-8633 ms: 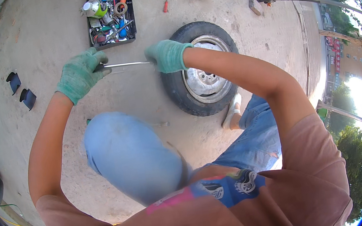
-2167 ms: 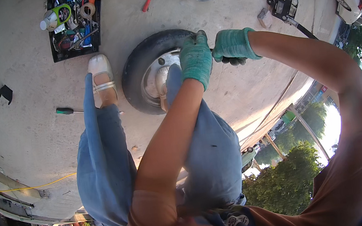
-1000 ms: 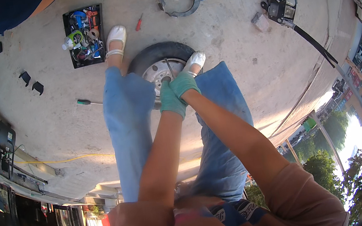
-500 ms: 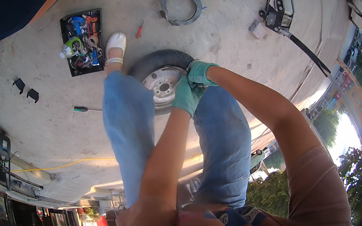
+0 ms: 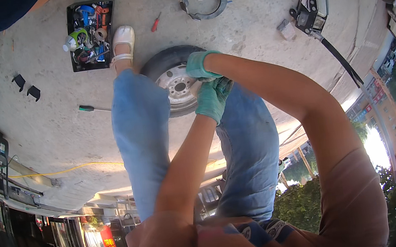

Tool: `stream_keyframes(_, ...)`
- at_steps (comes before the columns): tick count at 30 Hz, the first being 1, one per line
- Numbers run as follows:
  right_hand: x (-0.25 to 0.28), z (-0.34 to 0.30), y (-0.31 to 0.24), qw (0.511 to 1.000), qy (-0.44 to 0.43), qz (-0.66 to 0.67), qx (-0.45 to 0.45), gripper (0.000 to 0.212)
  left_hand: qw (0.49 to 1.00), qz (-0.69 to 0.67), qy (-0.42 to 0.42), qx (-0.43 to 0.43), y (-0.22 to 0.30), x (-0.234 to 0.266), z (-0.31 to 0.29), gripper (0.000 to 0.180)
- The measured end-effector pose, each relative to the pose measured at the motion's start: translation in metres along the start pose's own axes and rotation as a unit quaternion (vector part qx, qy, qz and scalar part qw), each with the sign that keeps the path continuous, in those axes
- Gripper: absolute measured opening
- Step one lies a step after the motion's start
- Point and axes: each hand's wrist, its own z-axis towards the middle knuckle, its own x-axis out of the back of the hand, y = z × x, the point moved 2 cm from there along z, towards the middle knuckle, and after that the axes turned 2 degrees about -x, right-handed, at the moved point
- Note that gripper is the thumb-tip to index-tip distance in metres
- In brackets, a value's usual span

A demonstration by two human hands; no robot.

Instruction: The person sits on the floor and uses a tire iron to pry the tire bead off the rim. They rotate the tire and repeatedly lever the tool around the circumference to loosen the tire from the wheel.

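Observation:
A wheel lies flat on the concrete between my legs, its black tyre (image 5: 155,65) around a silvery steel rim (image 5: 171,83) with a dark centre hole. Both hands wear green gloves and meet over the wheel's right side. My right hand (image 5: 202,65) lies over the upper right of the rim and tyre, fingers curled. Just below it, nearer me, my left hand (image 5: 212,99) is closed against the wheel's right side. What either hand grips is hidden by the gloves.
Far left stands a black tray (image 5: 75,62) of tools and bottles. A red-handled screwdriver (image 5: 156,23), a large ring-shaped tool (image 5: 186,6) and a floor jack (image 5: 312,19) lie beyond the wheel. A green-handled screwdriver (image 5: 87,108) and yellow cord (image 5: 69,169) are to the left.
My right hand has moved left and farther away along the wheel's upper right edge. My left hand has shifted slightly right. The whole view has tilted a little.

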Motion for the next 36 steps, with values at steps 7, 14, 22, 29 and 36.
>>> stream_keyframes(7,-0.032,-0.089,0.114,0.837,-0.026,0.482,-0.255,0.045,1.0,0.016,0.008,0.018,0.006,-0.005,-0.003,0.035)
stream_keyframes(14,0.056,-0.085,0.185,0.872,-0.017,0.414,-0.26,0.029,0.998,0.061,0.03,0.011,0.016,-0.015,-0.007,0.035)
stream_keyframes(22,0.041,-0.199,0.192,0.839,0.044,0.456,-0.293,0.031,0.991,0.13,-0.002,0.03,0.005,-0.025,-0.013,0.035)
stream_keyframes(29,0.011,-0.17,0.15,0.81,0.055,0.512,-0.28,0.034,0.441,0.823,0.186,-0.306,0.077,0.055,0.089,0.037)
stream_keyframes(36,0.023,-0.131,0.17,0.839,0.03,0.485,-0.244,0.033,0.186,0.932,0.111,-0.292,0.158,0.061,0.164,0.058)
